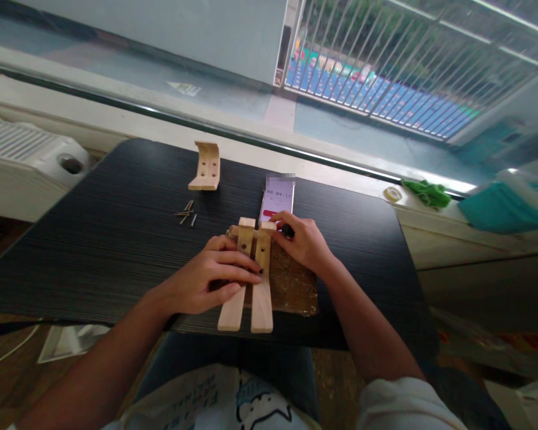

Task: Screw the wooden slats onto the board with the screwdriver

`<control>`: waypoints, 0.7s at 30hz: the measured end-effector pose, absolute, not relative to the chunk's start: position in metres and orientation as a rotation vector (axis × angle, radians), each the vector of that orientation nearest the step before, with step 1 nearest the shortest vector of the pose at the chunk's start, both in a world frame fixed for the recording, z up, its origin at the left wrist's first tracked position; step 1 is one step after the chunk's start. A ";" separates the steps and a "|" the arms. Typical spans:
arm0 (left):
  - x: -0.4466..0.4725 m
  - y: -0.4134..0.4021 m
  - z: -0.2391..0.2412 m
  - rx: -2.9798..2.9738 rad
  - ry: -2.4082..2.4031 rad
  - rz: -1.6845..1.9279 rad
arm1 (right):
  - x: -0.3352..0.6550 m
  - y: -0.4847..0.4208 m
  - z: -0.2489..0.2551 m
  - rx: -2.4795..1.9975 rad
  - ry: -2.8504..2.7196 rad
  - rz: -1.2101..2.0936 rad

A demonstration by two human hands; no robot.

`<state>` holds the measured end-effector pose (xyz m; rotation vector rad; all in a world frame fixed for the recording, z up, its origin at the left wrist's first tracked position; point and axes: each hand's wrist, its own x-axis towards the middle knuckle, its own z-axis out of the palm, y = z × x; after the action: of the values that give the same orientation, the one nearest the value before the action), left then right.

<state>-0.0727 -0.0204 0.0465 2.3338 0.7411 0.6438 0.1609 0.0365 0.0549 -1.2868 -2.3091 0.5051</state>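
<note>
Two pale wooden slats, the left one (231, 313) and the right one (262, 307), lie side by side, each with a raised block at its far end and dark holes. My left hand (208, 272) rests across both slats, fingers stretched out and laid on the wood. At the far end of the right slat, the thumb and index finger of my right hand (302, 239) are closed on its block. Under the slats is a worn brown board (296, 286). A small black thing (287, 230) shows by my right fingers; its kind is unclear.
An angled wooden piece with holes (208, 167) stands at the back of the black table (116, 239). Several screws or nails (187, 212) lie nearer. A phone (278, 194) shows a timer beyond the slats. A green cloth (425, 192) and teal container (506, 200) are right.
</note>
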 end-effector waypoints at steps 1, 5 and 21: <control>-0.073 -0.020 0.046 2.332 0.742 0.639 | 0.161 0.036 0.056 -1.290 -2.312 0.512; -0.073 -0.020 0.046 2.321 0.742 0.633 | 0.161 0.036 0.057 -1.291 -2.318 0.528; -0.077 -0.022 0.042 2.266 1.120 0.992 | 0.161 0.036 0.055 -1.315 -2.322 0.541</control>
<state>-0.0765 -0.0217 0.0423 2.2663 1.1195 0.9920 0.1607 0.0357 0.0554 -1.3149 -2.3219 0.5411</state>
